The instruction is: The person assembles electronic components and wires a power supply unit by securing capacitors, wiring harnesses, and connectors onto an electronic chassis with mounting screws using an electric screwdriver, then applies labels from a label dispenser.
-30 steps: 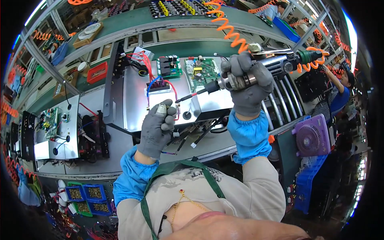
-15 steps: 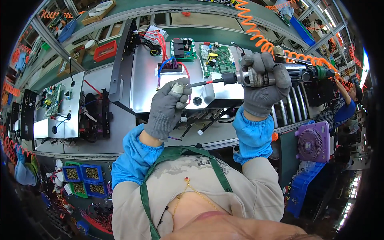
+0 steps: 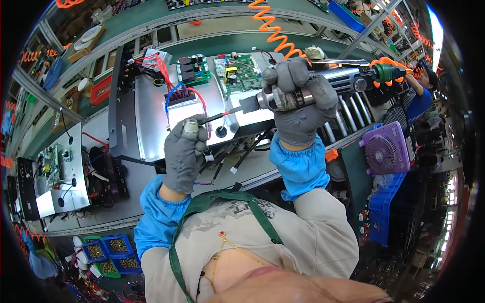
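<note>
My right hand [image 3: 303,113], in a grey glove, is wrapped round a silver air screwdriver [image 3: 346,83] lying almost level, its bit [image 3: 226,114] pointing left. At the bit's tip, my gloved left hand [image 3: 182,154] is closed with thumb and fingers pinched together. What lies between those fingers is hidden. Both hands are over the near side of a metal chassis [image 3: 146,126] with a dark front panel. Inside it sit a green circuit board [image 3: 247,68], a smaller board with dark blocks [image 3: 194,70], and red wires [image 3: 160,65].
A second chassis [image 3: 73,174] stands at left. Loose black cables [image 3: 247,154] hang at the near edge. An orange coiled hose [image 3: 275,35] runs above. Blue bins of screws [image 3: 118,245] are below left, a purple fan [image 3: 386,149] at right. Another person [image 3: 422,101] works far right.
The whole view has shifted, so the bench, chassis and hands appear farther left. Both hands keep their grips, and the bit's tip sits slightly nearer to me over the chassis.
</note>
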Demonstrator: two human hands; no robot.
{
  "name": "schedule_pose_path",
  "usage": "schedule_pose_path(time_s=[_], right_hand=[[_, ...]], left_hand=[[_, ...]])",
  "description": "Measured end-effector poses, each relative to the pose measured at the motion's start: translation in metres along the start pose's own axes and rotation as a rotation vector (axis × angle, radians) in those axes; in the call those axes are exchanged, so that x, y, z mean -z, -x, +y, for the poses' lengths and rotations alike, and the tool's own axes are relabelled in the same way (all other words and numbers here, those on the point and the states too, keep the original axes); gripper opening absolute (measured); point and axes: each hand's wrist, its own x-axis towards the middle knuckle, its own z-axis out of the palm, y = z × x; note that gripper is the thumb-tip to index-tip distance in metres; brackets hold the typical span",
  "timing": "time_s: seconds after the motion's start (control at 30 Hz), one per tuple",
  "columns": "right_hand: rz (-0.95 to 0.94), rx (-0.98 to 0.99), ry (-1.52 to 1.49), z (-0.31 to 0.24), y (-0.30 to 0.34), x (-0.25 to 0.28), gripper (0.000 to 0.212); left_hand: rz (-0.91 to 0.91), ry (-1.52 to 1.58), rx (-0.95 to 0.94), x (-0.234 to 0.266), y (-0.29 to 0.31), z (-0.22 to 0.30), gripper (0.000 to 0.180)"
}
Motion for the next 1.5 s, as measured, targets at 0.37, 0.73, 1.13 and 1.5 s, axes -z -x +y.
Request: schedule_pose_path(time_s=[0.37, 0.73, 1.13, 1.5], right_hand=[[-0.194, -0.133, 0.511, -0.010, -0.056, 0.030, 0.042], [-0.056, -0.456, 0.470, 0.062, -0.067, 0.015, 0.019], [-0.114, -0.485, 0.499, 0.080, -0.061, 0.029, 0.018], [-0.159, -0.405, 0.739, 0.100, -0.057, 0.022, 0.039]], left_hand=[[0.171, -1.341, -0.506, 0.034, 0.010, 0.037, 0.050], [0.027, -1.974, -0.513, 0.013, -0.028, 0.041, 0.073], [0.057, -1.901, -0.478, 0.021, -0.051, 0.041, 0.077], [0.045, -1.840, -0.556, 0.028, -0.051, 0.038, 0.077]])
